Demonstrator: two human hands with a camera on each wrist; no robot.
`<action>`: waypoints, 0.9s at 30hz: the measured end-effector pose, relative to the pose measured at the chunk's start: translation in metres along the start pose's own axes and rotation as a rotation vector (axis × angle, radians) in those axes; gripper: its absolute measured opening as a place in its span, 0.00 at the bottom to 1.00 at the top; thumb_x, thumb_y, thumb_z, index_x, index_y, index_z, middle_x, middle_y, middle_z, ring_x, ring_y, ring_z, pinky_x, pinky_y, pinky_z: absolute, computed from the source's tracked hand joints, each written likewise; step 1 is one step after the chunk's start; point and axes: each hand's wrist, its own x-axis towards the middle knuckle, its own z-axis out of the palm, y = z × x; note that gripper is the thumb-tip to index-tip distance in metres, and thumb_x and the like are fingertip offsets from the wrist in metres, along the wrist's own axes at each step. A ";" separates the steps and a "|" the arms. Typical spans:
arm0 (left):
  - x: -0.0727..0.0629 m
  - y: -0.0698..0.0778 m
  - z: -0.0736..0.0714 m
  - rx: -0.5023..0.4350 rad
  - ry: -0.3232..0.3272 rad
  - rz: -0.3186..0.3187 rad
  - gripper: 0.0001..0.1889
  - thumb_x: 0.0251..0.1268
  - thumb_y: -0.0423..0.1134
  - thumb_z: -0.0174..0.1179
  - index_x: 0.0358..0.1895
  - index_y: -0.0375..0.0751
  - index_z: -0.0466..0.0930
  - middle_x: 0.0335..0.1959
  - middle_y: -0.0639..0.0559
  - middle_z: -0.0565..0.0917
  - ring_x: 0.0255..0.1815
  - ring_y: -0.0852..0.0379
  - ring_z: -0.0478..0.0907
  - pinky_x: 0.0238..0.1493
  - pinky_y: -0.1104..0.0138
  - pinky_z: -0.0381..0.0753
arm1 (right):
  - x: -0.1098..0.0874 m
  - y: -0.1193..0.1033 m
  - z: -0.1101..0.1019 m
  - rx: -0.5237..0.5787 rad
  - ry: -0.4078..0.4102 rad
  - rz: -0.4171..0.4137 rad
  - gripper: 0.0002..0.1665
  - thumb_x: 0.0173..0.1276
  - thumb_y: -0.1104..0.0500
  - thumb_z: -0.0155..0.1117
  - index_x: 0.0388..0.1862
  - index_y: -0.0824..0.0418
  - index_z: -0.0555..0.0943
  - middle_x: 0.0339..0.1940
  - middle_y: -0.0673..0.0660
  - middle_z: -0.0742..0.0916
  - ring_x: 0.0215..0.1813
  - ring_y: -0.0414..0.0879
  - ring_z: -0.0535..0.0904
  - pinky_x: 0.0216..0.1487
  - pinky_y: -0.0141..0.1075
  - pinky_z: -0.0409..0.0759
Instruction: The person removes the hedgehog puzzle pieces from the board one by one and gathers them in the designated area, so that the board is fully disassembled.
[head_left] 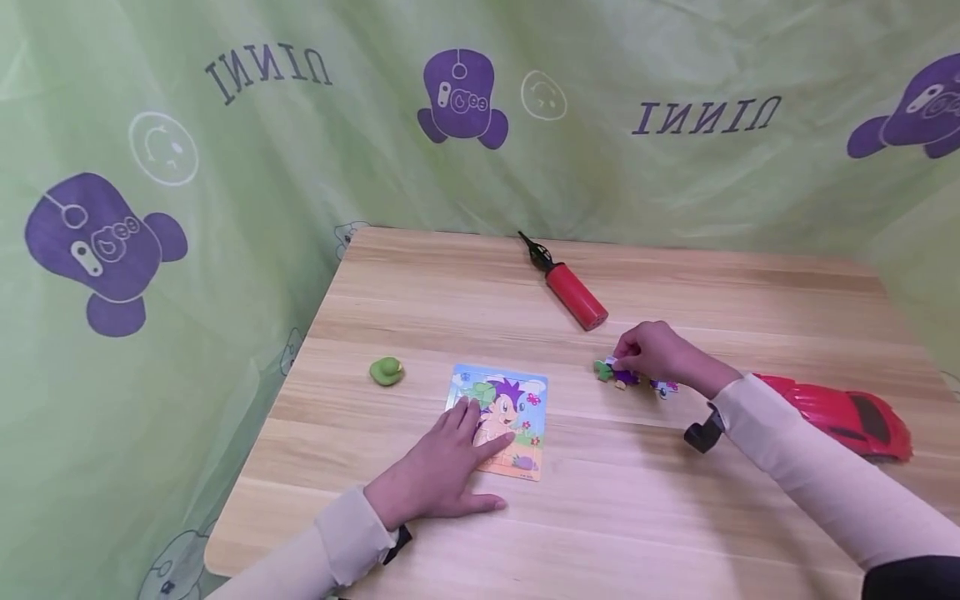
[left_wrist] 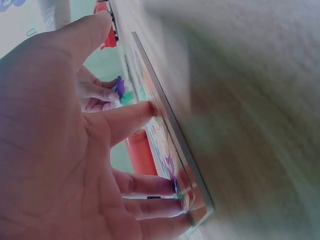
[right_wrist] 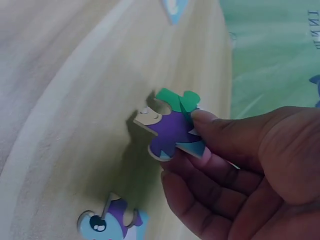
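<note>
A puzzle board [head_left: 534, 417] with a purple-haired hedgehog picture lies on the table. My left hand [head_left: 435, 471] rests on it with fingers spread; in the left wrist view the fingertips touch its surface [left_wrist: 167, 150]. To the right, my right hand [head_left: 660, 354] pinches a puzzle piece [right_wrist: 175, 127] between thumb and fingers. That piece is purple, green and cream, held tilted with its shadow on the table. A second puzzle piece [right_wrist: 107, 222], light blue and purple with an eye, lies close by, partly cut off by the right wrist view's edge.
A green toy figure [head_left: 386, 372] sits left of the board. Toward the back lies a red hand pump [head_left: 576, 296] with a black nozzle. The red toy car [head_left: 862, 417] stands at the right, partly behind my right forearm. Patterned green curtain [head_left: 375, 150] surrounds the wooden table [head_left: 450, 283].
</note>
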 end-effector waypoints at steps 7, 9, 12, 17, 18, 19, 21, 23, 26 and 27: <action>-0.001 0.000 0.001 0.010 -0.003 0.003 0.44 0.60 0.79 0.47 0.78 0.64 0.60 0.74 0.30 0.62 0.77 0.31 0.58 0.74 0.45 0.67 | 0.005 0.001 0.005 -0.084 0.001 -0.032 0.05 0.67 0.60 0.68 0.32 0.58 0.88 0.23 0.49 0.86 0.25 0.40 0.75 0.29 0.32 0.74; -0.001 0.000 0.001 0.009 -0.004 0.002 0.44 0.60 0.79 0.46 0.78 0.64 0.59 0.74 0.30 0.62 0.77 0.31 0.58 0.74 0.44 0.67 | 0.004 -0.002 0.003 -0.108 0.011 -0.012 0.05 0.68 0.59 0.68 0.35 0.59 0.89 0.25 0.49 0.87 0.26 0.41 0.76 0.30 0.33 0.75; -0.001 0.000 0.001 0.002 -0.003 0.002 0.44 0.61 0.79 0.45 0.78 0.65 0.59 0.74 0.30 0.62 0.77 0.31 0.58 0.74 0.44 0.67 | -0.002 -0.009 -0.001 -0.159 0.065 0.008 0.09 0.68 0.58 0.67 0.40 0.61 0.89 0.28 0.51 0.88 0.29 0.42 0.77 0.34 0.36 0.78; 0.000 0.000 -0.001 0.014 0.009 0.007 0.43 0.61 0.79 0.45 0.77 0.64 0.62 0.71 0.33 0.65 0.75 0.33 0.61 0.74 0.45 0.67 | -0.011 -0.031 -0.006 -0.215 0.141 -0.037 0.09 0.67 0.58 0.67 0.40 0.62 0.88 0.28 0.51 0.87 0.29 0.42 0.77 0.37 0.40 0.80; 0.000 0.000 -0.002 0.014 0.010 0.007 0.42 0.61 0.79 0.45 0.76 0.64 0.62 0.70 0.34 0.66 0.74 0.34 0.62 0.73 0.45 0.68 | -0.011 -0.036 -0.004 -0.213 0.135 -0.054 0.09 0.67 0.58 0.67 0.39 0.62 0.88 0.27 0.51 0.87 0.28 0.42 0.77 0.36 0.39 0.80; 0.000 0.000 -0.002 0.016 0.011 0.006 0.42 0.61 0.79 0.45 0.76 0.64 0.63 0.70 0.34 0.67 0.74 0.34 0.62 0.73 0.45 0.68 | -0.010 -0.042 -0.002 -0.213 0.130 -0.072 0.08 0.68 0.57 0.67 0.39 0.61 0.88 0.27 0.50 0.87 0.27 0.41 0.77 0.35 0.38 0.79; 0.001 0.002 -0.002 0.024 0.012 0.002 0.40 0.63 0.76 0.47 0.76 0.63 0.64 0.68 0.34 0.68 0.73 0.34 0.63 0.73 0.45 0.68 | -0.007 -0.054 0.005 -0.205 0.109 -0.108 0.07 0.68 0.57 0.67 0.38 0.59 0.88 0.26 0.49 0.86 0.26 0.40 0.76 0.34 0.36 0.78; 0.001 0.004 -0.003 0.039 0.015 -0.006 0.37 0.66 0.72 0.49 0.75 0.62 0.65 0.68 0.33 0.70 0.72 0.34 0.65 0.73 0.46 0.68 | -0.001 -0.066 0.014 -0.200 0.089 -0.140 0.07 0.68 0.56 0.68 0.38 0.58 0.88 0.27 0.49 0.86 0.26 0.40 0.75 0.34 0.35 0.77; 0.002 0.008 -0.003 0.053 0.022 -0.018 0.34 0.70 0.66 0.50 0.75 0.58 0.67 0.68 0.30 0.70 0.72 0.33 0.65 0.74 0.48 0.68 | 0.012 -0.085 0.031 -0.182 0.071 -0.202 0.06 0.68 0.56 0.68 0.39 0.57 0.88 0.30 0.49 0.88 0.28 0.39 0.76 0.36 0.34 0.79; 0.002 0.010 -0.002 0.051 0.026 -0.021 0.33 0.70 0.64 0.50 0.75 0.57 0.67 0.68 0.30 0.70 0.72 0.33 0.65 0.74 0.48 0.69 | 0.016 -0.091 0.037 -0.178 0.065 -0.230 0.06 0.68 0.57 0.67 0.39 0.57 0.88 0.30 0.49 0.88 0.29 0.39 0.76 0.37 0.34 0.80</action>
